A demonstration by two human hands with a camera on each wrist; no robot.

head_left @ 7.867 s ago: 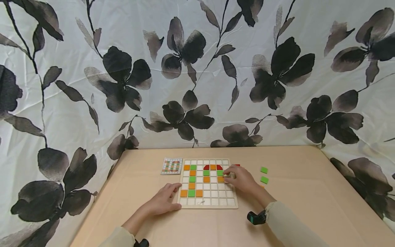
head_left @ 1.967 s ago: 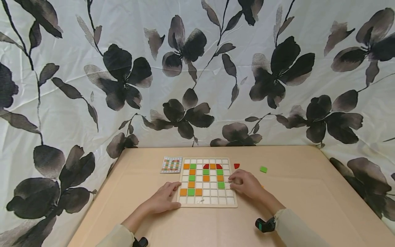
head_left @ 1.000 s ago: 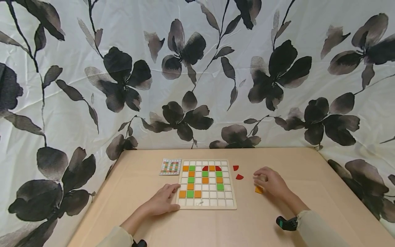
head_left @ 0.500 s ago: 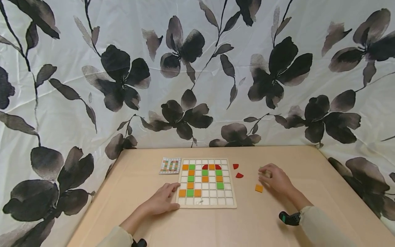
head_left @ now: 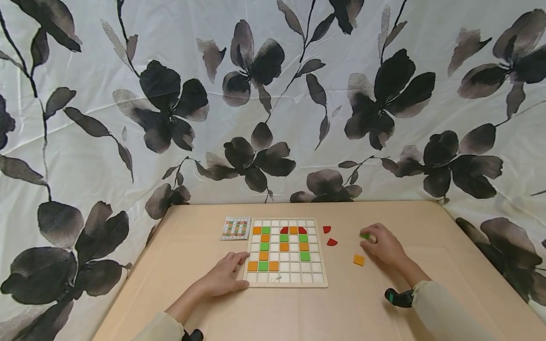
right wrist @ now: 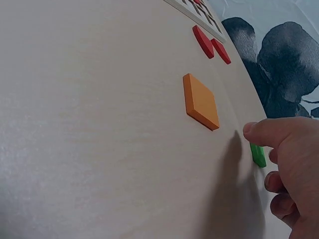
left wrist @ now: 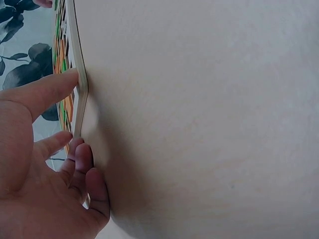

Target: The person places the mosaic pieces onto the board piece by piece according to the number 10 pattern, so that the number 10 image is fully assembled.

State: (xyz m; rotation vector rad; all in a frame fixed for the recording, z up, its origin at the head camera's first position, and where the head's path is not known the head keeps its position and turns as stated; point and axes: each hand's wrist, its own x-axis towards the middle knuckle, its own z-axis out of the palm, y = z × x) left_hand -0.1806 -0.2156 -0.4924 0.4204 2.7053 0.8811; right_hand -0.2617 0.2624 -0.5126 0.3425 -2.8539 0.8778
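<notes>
A square wooden grid board (head_left: 294, 267) lies on the table with orange, green and red tiles in some of its white cells. My left hand (head_left: 226, 274) rests at its left side, thumb at the near corner and index finger along the edge; the left wrist view shows the thumb (left wrist: 55, 89) against the board's rim (left wrist: 79, 99). Off to the right, my right hand (head_left: 384, 244) pinches a green square tile (head_left: 365, 236) between thumb and fingertips. That green tile (right wrist: 257, 155) is partly covered by the thumb in the right wrist view.
Between board and right hand lie an orange square tile (head_left: 359, 260) and two red quarter-round tiles, one farther back (head_left: 326, 229) and one nearer (head_left: 332, 242). A small pattern card (head_left: 236, 228) sits by the board's back left corner. A floral cloth (head_left: 256, 118) hangs behind the table.
A green tile now fills a right-hand cell that was white 7.9 s ago. My right hand has moved rightward off the board and taken up the other loose green tile. My left hand stays put.
</notes>
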